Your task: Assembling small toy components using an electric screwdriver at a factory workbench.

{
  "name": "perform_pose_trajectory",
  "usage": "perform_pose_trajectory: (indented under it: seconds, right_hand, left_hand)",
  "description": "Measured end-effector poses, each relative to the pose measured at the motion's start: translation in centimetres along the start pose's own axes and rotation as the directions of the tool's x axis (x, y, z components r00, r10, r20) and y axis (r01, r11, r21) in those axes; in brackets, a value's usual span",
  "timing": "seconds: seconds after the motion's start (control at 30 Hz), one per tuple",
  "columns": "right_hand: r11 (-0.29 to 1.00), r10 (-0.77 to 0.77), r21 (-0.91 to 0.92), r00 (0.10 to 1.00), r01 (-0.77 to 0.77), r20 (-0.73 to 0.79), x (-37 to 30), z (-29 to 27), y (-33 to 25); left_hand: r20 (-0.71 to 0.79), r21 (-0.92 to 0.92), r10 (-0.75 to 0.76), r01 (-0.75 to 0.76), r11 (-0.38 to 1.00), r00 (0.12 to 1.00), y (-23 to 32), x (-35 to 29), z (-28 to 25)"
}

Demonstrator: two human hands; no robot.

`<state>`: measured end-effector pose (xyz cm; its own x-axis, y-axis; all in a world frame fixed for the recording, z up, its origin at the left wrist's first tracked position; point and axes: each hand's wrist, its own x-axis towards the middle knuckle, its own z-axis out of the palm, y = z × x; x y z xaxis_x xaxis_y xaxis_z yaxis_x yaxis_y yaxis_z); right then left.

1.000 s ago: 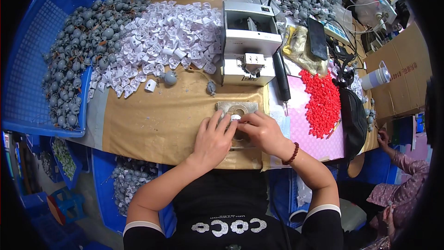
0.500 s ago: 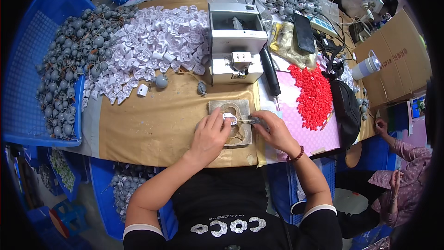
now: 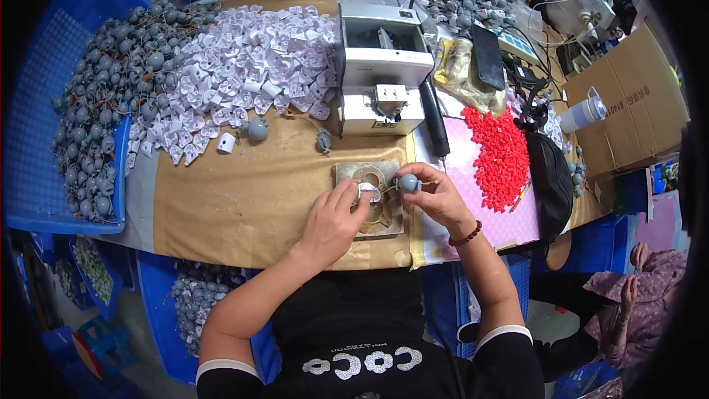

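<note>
A square metal fixture block with rounded hollows lies on the bench in front of me. My left hand grips a small white plastic part over the block with thumb and fingertips. Just right of it, my right hand pinches a round grey ball-shaped part at the block's right edge. A thin wire seems to run between the grey ball and the white part. Beyond the block lie a loose grey ball, a second grey piece and a white cap.
A white-and-grey bench machine stands behind the block, beside a black electric screwdriver. White parts are heaped left, near a blue crate of grey balls. Red pieces and a black bag lie right.
My right hand has turned and lifted slightly, bringing the grey ball upward into plain view. My left hand stays at the white part, nearly unmoved.
</note>
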<state>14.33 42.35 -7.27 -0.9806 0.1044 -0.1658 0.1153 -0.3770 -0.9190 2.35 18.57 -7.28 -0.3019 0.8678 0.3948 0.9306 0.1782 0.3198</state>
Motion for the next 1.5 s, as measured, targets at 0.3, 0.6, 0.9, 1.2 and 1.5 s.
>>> perform_pose_trajectory:
  seconds: [0.3, 0.6, 0.9, 1.2, 1.5]
  right_hand:
    - [0.898, 0.066, -0.417, 0.98, -0.141, -0.188, 2.8, 2.3, -1.1]
    - [0.399, -0.274, -0.915, 0.96, 0.057, -0.06, 3.2, 4.4, -0.6]
    - [0.522, -0.318, -0.847, 0.945, 0.105, -0.079, 3.3, 3.4, -0.4]
    - [0.166, -0.571, -0.951, 0.761, -0.26, -0.307, 10.1, -6.8, -3.6]
    - [0.24, -0.941, -0.888, 0.317, 0.393, -0.114, 6.0, -1.9, -8.8]
  left_hand:
    - [-0.012, -0.008, 0.012, -0.012, 1.0, 1.0, -0.4, 0.0, 0.3]
    - [-0.056, -0.075, -0.025, 0.021, 0.997, 0.998, -0.7, 0.3, 0.3]
    - [-0.029, -0.116, -0.222, 0.217, 0.969, 0.975, 0.4, 3.2, 0.3]
    - [-0.018, -0.151, -0.227, 0.222, 0.963, 0.974, 0.2, 3.6, 0.4]
    - [-0.03, -0.181, -0.245, 0.236, 0.955, 0.969, 0.2, 3.1, 0.7]
